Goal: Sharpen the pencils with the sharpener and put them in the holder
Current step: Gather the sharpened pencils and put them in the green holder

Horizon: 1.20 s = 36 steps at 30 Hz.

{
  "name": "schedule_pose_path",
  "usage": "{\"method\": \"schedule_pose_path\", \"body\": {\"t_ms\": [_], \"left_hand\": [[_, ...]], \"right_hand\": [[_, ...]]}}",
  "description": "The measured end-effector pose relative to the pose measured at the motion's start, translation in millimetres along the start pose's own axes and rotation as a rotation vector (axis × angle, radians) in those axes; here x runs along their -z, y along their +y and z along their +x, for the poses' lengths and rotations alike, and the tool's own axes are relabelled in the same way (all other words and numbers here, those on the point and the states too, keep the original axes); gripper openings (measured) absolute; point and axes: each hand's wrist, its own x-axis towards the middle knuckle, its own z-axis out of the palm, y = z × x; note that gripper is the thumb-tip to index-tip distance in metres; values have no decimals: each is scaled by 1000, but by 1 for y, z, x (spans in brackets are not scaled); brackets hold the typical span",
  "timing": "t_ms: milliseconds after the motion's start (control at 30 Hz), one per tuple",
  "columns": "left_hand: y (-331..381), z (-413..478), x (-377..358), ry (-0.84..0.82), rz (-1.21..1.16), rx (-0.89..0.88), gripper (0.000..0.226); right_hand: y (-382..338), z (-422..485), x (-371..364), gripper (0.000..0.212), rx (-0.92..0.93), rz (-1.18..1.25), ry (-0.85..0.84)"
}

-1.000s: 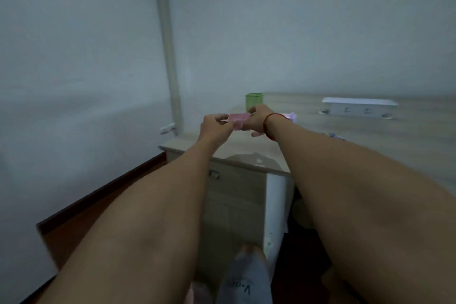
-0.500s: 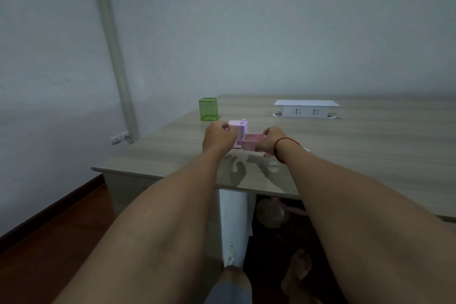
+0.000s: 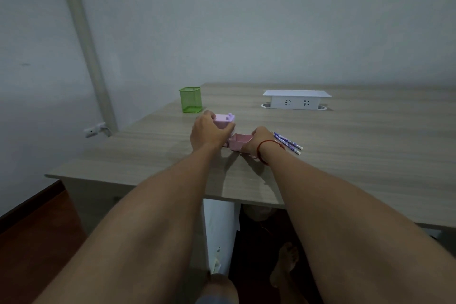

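A pink pencil sharpener (image 3: 225,121) stands on the wooden desk (image 3: 345,145), and my left hand (image 3: 208,132) grips its body from the left. Its pink shavings drawer (image 3: 238,143) sits pulled out in front of the sharpener, held at its right end by my right hand (image 3: 257,140). Just right of that hand lie a few blue patterned pencils (image 3: 287,142) side by side on the desk. A green mesh holder (image 3: 190,99) stands farther back on the left, apart from both hands.
A white socket box (image 3: 296,100) rises from the desk at the back centre. A pipe (image 3: 84,39) runs up the wall on the left. The desk's front edge is near my forearms; bare feet show below it on the dark floor.
My hands came from beyond the desk's left corner onto the desk top. The sharpener now stands on the desk with the drawer in front of it. The view shifted right.
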Motion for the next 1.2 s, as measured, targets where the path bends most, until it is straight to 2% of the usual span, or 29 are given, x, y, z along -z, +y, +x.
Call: {"method": "schedule_pose_path", "body": {"t_ms": [133, 300, 467, 600, 700, 833, 1200], "left_hand": [[-3, 2, -2, 24, -18, -17, 47], [-9, 1, 2, -5, -48, -84, 51], [-10, -2, 3, -40, -105, -122, 61], [-12, 6, 2, -91, -195, 64, 68], [-15, 7, 2, -160, -274, 158, 43], [-21, 1, 6, -111, -291, 169, 40], [-80, 24, 69, -2, -168, 245, 43]], "right_hand": [[-4, 3, -4, 65, 3, 41, 7], [-7, 2, -10, 56, 0, 120, -2], [-9, 2, -18, 45, 40, 84, 14], [-10, 4, -18, 40, 47, 115, -2], [-8, 4, -18, 51, 71, 149, -8], [-9, 4, -23, 58, 187, 82, 46], [-70, -5, -84, 49, 333, 21, -117]]}}
